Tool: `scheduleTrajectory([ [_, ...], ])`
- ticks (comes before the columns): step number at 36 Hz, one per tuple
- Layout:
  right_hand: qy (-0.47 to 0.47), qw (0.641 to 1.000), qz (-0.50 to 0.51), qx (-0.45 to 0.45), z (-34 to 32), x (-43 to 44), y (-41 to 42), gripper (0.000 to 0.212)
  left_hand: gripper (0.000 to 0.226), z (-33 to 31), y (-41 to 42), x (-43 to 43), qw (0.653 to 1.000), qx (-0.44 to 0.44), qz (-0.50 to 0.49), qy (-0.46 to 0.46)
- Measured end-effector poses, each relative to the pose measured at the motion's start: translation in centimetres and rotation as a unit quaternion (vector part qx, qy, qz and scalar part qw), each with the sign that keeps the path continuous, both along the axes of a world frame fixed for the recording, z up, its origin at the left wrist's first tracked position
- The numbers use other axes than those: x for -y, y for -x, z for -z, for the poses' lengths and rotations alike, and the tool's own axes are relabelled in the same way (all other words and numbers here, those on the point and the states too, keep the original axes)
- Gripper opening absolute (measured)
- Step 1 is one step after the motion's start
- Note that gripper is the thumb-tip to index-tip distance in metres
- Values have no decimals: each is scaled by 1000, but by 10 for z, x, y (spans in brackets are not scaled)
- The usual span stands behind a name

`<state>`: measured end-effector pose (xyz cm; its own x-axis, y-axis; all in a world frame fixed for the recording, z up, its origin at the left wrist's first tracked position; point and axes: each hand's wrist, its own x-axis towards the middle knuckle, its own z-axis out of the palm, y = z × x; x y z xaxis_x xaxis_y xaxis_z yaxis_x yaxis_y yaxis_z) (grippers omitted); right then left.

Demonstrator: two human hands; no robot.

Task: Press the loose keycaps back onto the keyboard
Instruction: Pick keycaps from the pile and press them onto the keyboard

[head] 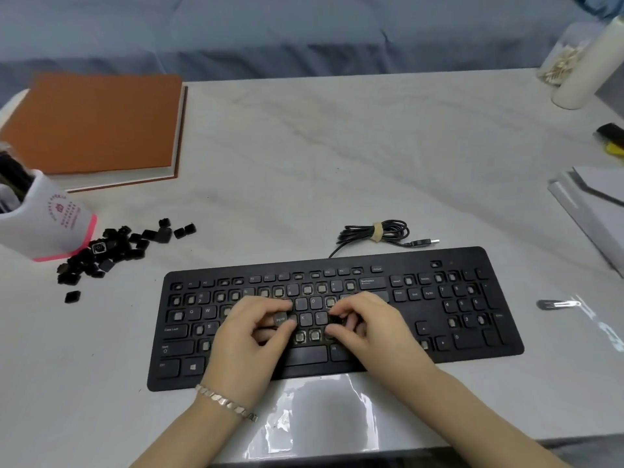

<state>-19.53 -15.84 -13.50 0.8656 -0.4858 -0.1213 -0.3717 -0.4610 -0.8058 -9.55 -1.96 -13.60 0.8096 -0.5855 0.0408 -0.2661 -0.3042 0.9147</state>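
A: What fills the frame, biggest first?

B: The pale table (337, 163), then the black keyboard (337, 315) across the lower middle, its long axis running left to right. Many of its sockets are bare, mostly in the left and middle blocks.

A: And the spare caps?

B: A pile of loose keycaps (111, 251) sits at centre left of the frame, just beside a white pen cup (47, 224), well apart from the keyboard's left end.

A: The hands?

B: Both rest over the keyboard's middle rows. The left hand (250, 336) pinches one keycap (281, 318) between thumb and forefinger; its legend seems to read "Pg Up", though it is blurred. The right hand (368, 329) has its fingers curled together on the keys near L; I cannot tell if they hold anything.

A: Which way must that cap go?

B: My judgement: the Pg Up place lies in the small block toward the right of the frame, past the right hand. So the cap travels rightward along the keyboard, and the right hand is nearer that socket.
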Motion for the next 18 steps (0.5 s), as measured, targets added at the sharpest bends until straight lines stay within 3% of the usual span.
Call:
scheduleTrajectory([
  [3,-190,978,79,8,-11,6,2,15,42,-4,3,4,1000,2,11,1],
  [6,-436,890,122,50,-23,10,5,16,45,-11,6,10,999,-13,26,-13],
  [9,-553,818,142,70,-33,14,10,19,34,-20,11,18,998,-49,42,-1],
  [11,-555,820,128,57,-38,16,13,19,36,-26,14,23,997,-48,66,11],
  [18,-425,902,77,11,-45,22,22,16,43,-34,19,38,990,0,139,32],
])
